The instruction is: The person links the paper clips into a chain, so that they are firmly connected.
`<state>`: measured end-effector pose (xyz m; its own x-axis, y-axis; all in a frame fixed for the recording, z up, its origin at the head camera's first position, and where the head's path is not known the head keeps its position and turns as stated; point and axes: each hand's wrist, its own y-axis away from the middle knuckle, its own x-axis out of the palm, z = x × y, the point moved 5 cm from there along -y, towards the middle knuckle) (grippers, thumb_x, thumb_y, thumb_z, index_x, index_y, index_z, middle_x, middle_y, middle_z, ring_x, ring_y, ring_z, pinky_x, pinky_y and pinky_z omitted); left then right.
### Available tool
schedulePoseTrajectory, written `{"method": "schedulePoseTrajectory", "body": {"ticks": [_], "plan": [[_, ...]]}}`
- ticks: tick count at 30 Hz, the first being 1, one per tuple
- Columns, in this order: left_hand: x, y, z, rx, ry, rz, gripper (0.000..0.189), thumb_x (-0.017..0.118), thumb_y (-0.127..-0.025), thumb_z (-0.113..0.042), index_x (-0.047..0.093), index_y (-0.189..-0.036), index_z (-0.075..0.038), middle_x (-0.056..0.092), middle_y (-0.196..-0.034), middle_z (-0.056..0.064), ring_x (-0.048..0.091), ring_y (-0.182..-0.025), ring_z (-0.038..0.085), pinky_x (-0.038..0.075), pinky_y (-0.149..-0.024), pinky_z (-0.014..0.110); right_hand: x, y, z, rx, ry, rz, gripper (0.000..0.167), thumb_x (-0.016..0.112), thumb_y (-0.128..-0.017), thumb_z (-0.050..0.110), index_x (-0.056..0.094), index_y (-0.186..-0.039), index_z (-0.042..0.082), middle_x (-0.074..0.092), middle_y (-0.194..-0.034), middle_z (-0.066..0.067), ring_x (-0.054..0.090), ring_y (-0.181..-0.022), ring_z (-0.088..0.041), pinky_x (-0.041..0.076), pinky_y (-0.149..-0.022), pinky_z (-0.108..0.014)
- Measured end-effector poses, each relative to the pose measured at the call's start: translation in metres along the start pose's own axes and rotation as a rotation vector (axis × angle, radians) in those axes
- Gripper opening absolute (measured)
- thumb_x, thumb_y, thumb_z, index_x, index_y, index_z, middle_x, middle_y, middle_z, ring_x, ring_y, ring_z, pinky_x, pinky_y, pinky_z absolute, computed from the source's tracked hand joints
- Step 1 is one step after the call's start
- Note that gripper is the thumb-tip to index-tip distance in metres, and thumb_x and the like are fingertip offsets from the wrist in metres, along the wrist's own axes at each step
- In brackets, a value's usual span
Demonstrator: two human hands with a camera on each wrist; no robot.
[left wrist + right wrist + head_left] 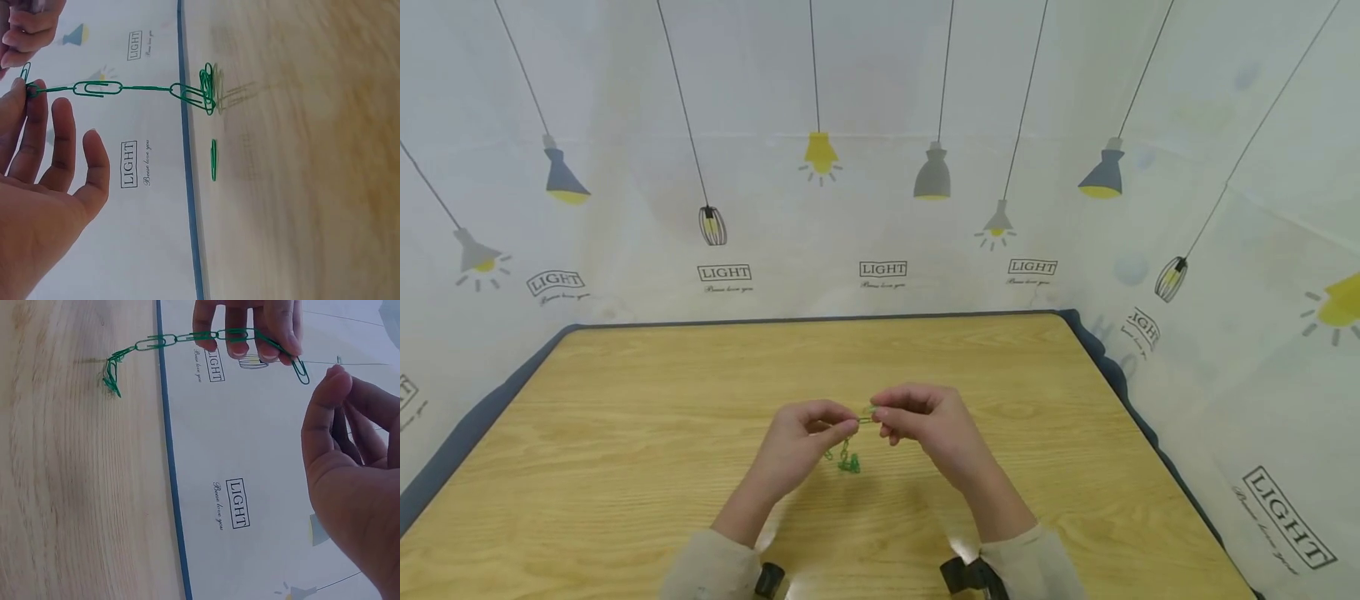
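A chain of linked green paper clips (98, 88) hangs from my left hand (797, 446), whose thumb and index finger pinch its upper end. One end paper clip (302, 372) sticks out past those fingertips towards the right hand. The chain's lower links (849, 465) are bunched on the table. My right hand (936, 429) is close beside the left and pinches a small green paper clip (339, 360), mostly hidden by the thumb and finger. In the left wrist view, the remaining left fingers are spread loosely.
A single green paper clip (214, 160) lies on the wooden table (662, 400) near the bunched links. White sheeting (880, 225) printed with lamps and "LIGHT" labels stands behind and beside the table. A dark blue edge (820, 318) borders the tabletop.
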<state>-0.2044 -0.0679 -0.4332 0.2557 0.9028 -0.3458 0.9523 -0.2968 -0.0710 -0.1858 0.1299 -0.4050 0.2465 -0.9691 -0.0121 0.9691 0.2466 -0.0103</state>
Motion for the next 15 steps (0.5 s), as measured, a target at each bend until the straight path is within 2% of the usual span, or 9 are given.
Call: {"method": "schedulePoseTrajectory", "body": {"ticks": [7,15], "plan": [[0.002,0.002,-0.003,0.069,-0.033,-0.061,0.011,0.078,-0.099,-0.023,0.082,-0.106,-0.017,0.081,-0.104,-0.001,0.074,-0.102,0.018,0.062,-0.089,0.039,0.001,0.004,-0.001,0.027,0.032,-0.083,0.020,0.079,-0.095,0.012,0.073,-0.106,-0.004,0.075,-0.089,0.000,0.071,-0.079,-0.016,0.061,-0.074,-0.028],[0.004,0.006,-0.014,0.273,-0.148,-0.133,0.006,0.079,-0.097,-0.021,0.082,-0.103,-0.021,0.080,-0.099,-0.008,0.073,-0.098,0.012,0.059,-0.091,0.032,0.003,0.004,-0.004,0.041,0.051,-0.155,0.014,0.079,-0.094,0.008,0.075,-0.102,-0.003,0.074,-0.082,-0.001,0.069,-0.073,-0.018,0.060,-0.069,-0.029]]}}
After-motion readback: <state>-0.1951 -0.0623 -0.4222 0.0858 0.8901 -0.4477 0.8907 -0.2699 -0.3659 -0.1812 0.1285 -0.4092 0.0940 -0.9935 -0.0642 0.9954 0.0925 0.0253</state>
